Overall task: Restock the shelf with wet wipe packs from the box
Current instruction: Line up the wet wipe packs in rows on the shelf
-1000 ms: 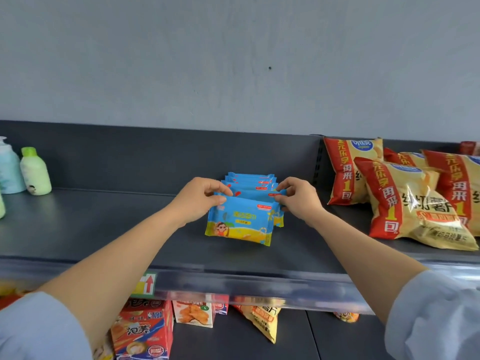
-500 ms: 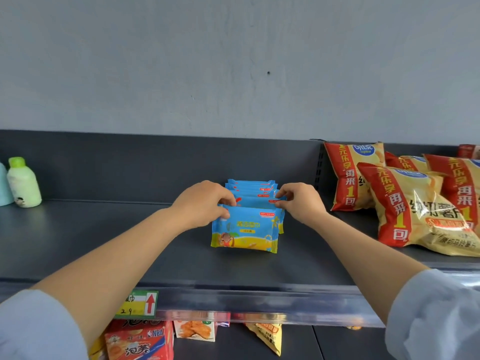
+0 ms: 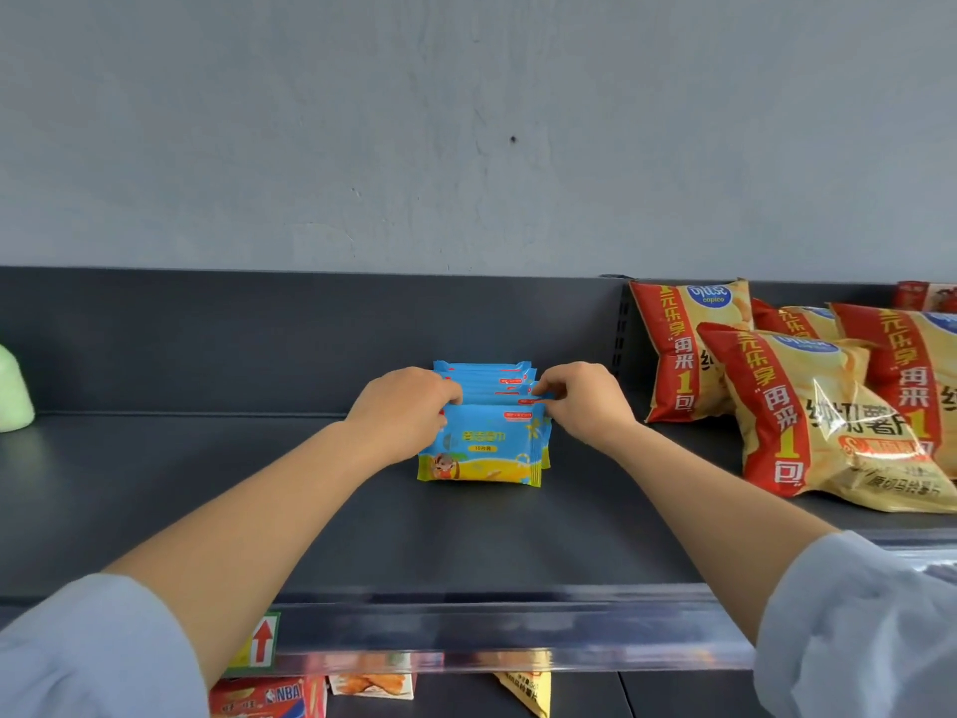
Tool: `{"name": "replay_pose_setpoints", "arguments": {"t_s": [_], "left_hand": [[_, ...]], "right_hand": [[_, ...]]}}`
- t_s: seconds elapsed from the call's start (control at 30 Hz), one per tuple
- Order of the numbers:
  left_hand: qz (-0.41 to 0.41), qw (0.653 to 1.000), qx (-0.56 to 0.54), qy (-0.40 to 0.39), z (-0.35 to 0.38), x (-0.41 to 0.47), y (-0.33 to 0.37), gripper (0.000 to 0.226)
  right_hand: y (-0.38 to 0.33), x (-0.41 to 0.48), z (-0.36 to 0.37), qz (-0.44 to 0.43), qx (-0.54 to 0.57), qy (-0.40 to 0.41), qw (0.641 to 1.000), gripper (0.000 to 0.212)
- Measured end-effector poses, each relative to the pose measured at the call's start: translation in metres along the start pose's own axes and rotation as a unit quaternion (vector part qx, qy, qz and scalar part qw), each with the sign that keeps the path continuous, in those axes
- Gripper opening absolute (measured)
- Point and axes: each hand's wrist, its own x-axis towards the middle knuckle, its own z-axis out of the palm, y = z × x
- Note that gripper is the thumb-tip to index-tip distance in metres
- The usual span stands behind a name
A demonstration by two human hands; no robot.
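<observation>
Several blue and yellow wet wipe packs [image 3: 484, 448] stand upright in a row, front to back, on the dark grey shelf [image 3: 207, 500]. My left hand [image 3: 404, 406] grips the left top edges of the packs. My right hand [image 3: 582, 401] pinches their right top edges, fingertips on the red labels. The front pack stands straight on its bottom edge and faces me. The box is out of view.
Red and yellow chip bags [image 3: 808, 406] lie on the shelf to the right, past a slotted upright. A pale green bottle [image 3: 13, 391] shows at the far left edge. Below the price rail [image 3: 466, 634], snack boxes and bags sit on a lower shelf.
The front pack, tilted a second ago, now stands upright against the row. Both hands stayed on the packs' top corners. The view has shifted up and to the right.
</observation>
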Motion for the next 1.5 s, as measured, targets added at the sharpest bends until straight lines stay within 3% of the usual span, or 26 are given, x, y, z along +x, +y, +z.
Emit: {"name": "replay_pose_setpoints", "arguments": {"t_s": [0.23,0.67,0.9,1.07,1.5], "left_hand": [[0.022,0.999,0.018,-0.024,0.003,0.003,0.001,0.051],[0.024,0.994,0.106,0.025,0.015,0.011,0.001,0.04],[0.024,0.989,0.137,0.051,0.015,0.007,0.001,0.043],[0.031,0.988,0.136,0.062,0.017,0.003,0.003,0.045],[0.098,0.993,0.037,0.057,0.012,-0.018,0.044,0.041]], "right_hand": [[0.001,0.0,0.0,-0.016,-0.003,-0.006,1.0,0.02],[-0.001,-0.002,-0.001,-0.033,-0.012,-0.02,0.999,0.017],[-0.008,-0.013,-0.001,-0.048,-0.087,-0.004,0.995,0.039],[-0.014,-0.027,-0.006,-0.024,-0.154,-0.028,0.987,0.056],[-0.026,-0.103,-0.036,0.023,-0.245,-0.025,0.969,0.058]]}}
